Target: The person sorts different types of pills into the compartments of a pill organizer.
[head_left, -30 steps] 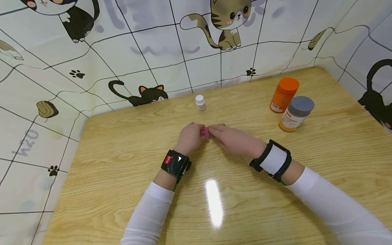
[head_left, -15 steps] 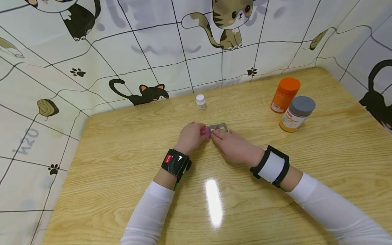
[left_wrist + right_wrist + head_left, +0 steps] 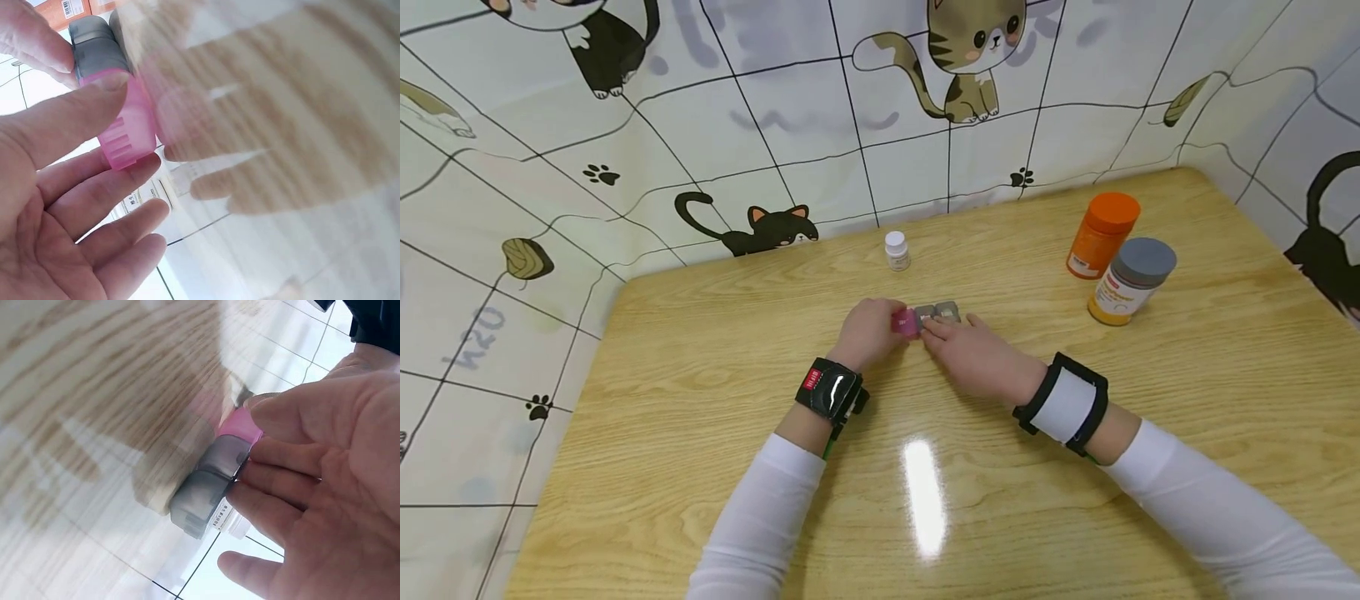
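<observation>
A small pill organizer lies on the table in front of both hands, with a pink compartment (image 3: 905, 323) at its left end and two grey compartments (image 3: 947, 311) to the right. My left hand (image 3: 867, 335) pinches the pink end; in the left wrist view its thumb lies on one side and fingers on the other. My right hand (image 3: 976, 357) touches the grey part with nearly straight fingertips. The right wrist view shows those fingers (image 3: 275, 469) along the edge of the grey lids (image 3: 203, 494). The lids beside the hands look closed.
A small white bottle (image 3: 897, 251) stands behind the organizer. At the back right are an orange bottle (image 3: 1102, 236) and a grey-capped jar (image 3: 1131, 282). A cat-print tiled wall covering (image 3: 820, 142) borders the wooden table (image 3: 715, 400).
My right hand has drawn back toward me and uncovered the grey compartments, its fingertips still at their edge. My left hand keeps its pinch on the pink end.
</observation>
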Demonstrator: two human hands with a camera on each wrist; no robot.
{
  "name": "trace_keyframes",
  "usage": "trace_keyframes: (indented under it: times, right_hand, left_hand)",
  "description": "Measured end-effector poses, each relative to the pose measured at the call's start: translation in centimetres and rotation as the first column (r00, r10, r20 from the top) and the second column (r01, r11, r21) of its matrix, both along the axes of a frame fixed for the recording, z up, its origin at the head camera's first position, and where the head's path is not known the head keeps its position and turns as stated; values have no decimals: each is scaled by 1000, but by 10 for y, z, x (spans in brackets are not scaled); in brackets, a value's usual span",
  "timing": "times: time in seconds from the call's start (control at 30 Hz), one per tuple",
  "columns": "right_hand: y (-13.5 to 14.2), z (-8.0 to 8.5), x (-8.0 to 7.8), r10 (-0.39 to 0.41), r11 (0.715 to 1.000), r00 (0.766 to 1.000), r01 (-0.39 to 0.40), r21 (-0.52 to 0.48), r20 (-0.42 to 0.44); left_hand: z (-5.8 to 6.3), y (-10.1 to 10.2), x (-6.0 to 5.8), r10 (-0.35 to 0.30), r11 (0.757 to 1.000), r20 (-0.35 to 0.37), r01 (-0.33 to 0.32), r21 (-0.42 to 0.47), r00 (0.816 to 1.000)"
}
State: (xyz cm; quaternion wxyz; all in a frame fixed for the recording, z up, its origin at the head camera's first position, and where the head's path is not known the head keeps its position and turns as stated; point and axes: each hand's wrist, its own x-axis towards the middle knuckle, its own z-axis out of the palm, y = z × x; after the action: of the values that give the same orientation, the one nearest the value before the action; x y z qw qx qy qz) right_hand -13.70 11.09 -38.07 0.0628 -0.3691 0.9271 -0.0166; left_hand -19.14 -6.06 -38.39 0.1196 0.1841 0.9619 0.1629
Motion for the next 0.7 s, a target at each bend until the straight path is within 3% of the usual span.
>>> trace_keyframes:
  times: [0.37, 0.5, 0.7]
  right_hand:
    - [-4, 2, -5, 4, 1000, 1000, -5, -23, -13]
    - [-3, 3, -13, -2, 989, 1000, 0, -148, -10]
    - [-15, -1, -35, -46, 943, 999, 41, -330, -9]
  left_hand:
    - [-3, -5, -5, -29, 1000, -19, 29, -11, 999]
    - [-2, -7, -5, -43, 999, -13, 43, 3, 999]
    - [-4, -8, -7, -64, 998, -41, 64, 18, 997]
